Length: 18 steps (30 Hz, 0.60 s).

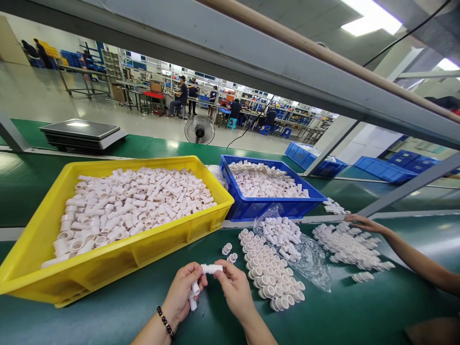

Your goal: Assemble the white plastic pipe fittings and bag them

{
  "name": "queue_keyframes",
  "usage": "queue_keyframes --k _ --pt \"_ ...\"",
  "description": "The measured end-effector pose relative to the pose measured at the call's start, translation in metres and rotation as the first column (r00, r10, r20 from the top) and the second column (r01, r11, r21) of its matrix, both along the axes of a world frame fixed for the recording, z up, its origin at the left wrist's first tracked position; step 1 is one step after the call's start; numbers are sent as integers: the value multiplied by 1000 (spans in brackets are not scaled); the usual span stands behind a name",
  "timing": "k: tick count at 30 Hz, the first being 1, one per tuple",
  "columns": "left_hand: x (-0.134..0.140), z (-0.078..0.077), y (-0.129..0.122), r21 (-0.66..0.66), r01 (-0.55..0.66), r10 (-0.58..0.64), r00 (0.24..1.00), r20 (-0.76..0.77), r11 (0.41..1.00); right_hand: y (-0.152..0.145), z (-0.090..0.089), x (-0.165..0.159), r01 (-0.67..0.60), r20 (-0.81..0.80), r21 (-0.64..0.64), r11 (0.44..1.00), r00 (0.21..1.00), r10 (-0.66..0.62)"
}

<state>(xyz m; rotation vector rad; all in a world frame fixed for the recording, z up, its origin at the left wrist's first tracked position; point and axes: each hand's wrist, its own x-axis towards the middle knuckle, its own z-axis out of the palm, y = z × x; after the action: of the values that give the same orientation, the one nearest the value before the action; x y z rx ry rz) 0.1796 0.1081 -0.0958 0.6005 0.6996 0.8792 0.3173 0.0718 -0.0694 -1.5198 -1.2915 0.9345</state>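
Between my two hands is a white plastic pipe fitting (211, 269), held level above the green table. My left hand (183, 290), with a beaded bracelet at the wrist, pinches one end of it. More white fittings (194, 289) stick out from under the fingers of that same hand. The other end is gripped by the thumb and fingers of my right hand (235, 290). Two loose fittings (227, 248) rest just beyond my hands. To the right of my right hand, many fittings (269, 273) stand packed in rows on the table.
A yellow bin (143, 235) full of fittings is at left, a blue bin (276, 206) behind. A clear plastic bag (312, 258) with fittings lies at centre right. A co-worker's hand (364, 223) touches another group of fittings (348, 244). A scale (82, 132) stands behind; a metal beam (251, 62) crosses overhead.
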Motion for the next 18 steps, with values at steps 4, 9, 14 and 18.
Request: queue_keyframes --k 4,9,14,18 --pt "0 -2 -3 -30 -5 6 1000 11 1000 -1 3 -5 0 -79 -18 1000 997 -1" --pt "1 3 -3 -30 39 -38 999 9 999 -1 10 -6 -1 53 38 999 999 -1" --pt "5 7 -2 -47 34 -36 998 -54 998 -4 22 2 8 282 54 998 959 -23" --pt "4 3 1 -137 -12 7 999 -36 990 -7 29 21 92 459 49 995 882 -104"
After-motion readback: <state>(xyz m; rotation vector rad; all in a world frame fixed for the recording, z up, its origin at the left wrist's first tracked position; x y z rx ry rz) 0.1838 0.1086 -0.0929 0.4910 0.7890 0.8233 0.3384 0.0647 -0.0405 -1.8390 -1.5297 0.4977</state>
